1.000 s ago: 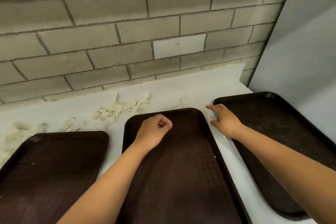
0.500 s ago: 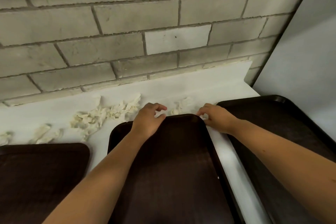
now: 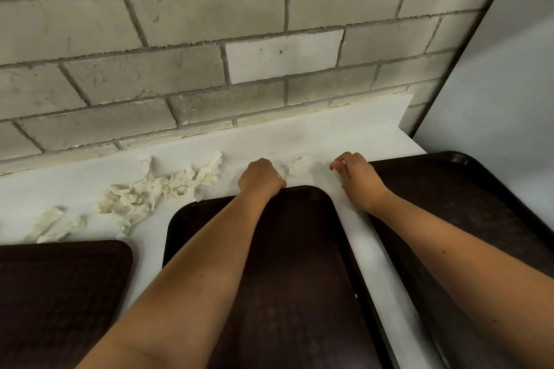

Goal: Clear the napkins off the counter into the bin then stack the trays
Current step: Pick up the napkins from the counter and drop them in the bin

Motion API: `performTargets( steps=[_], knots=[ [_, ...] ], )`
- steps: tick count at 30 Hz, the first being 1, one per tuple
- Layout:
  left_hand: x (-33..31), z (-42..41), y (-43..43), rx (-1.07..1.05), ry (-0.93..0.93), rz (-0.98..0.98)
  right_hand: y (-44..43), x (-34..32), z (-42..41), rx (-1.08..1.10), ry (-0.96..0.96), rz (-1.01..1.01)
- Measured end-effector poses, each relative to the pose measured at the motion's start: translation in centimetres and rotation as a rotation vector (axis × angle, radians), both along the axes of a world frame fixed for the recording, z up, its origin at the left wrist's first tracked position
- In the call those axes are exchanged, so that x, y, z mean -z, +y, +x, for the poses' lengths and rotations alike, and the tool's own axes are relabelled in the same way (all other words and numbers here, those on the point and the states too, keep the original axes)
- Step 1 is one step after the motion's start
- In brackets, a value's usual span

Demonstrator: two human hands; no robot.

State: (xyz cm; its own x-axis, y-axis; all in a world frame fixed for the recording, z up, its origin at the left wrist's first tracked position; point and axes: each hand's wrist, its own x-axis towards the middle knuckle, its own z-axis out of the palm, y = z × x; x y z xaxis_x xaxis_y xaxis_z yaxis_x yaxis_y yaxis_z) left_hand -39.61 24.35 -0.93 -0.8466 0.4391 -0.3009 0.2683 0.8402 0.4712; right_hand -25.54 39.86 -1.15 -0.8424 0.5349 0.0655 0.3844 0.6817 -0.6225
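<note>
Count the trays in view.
3. Left dark brown plastic tray at the lower left, middle tray in the centre, right tray at the right edge. All run out of frame; any stacked beneath would be hidden.

Cafeteria-type spot: serving trays on white counter, block wall.

Grey block wall, white panel

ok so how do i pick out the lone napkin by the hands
Find the white counter under the grey brick wall, then the middle dark brown plastic tray. Just behind its far edge, between the left hand and right hand, lies a small crumpled white paper napkin. It sits alone, unlike the long heap of crumpled napkins further left.
</note>
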Motion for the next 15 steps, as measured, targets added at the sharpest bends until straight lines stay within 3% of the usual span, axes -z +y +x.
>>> performTargets(
  steps=[8,15],
  knots=[
    [-1.5,0.6,-2.6,-0.013,0.064,0.396,-2.7,-2.7,1.5,0.017,0.149,-0.282],
    [-5.5,5.3,-6.7,-0.011,0.062,0.5,-6.1,-4.6,4.6,-0.03,0.157,-0.046]
  ],
)
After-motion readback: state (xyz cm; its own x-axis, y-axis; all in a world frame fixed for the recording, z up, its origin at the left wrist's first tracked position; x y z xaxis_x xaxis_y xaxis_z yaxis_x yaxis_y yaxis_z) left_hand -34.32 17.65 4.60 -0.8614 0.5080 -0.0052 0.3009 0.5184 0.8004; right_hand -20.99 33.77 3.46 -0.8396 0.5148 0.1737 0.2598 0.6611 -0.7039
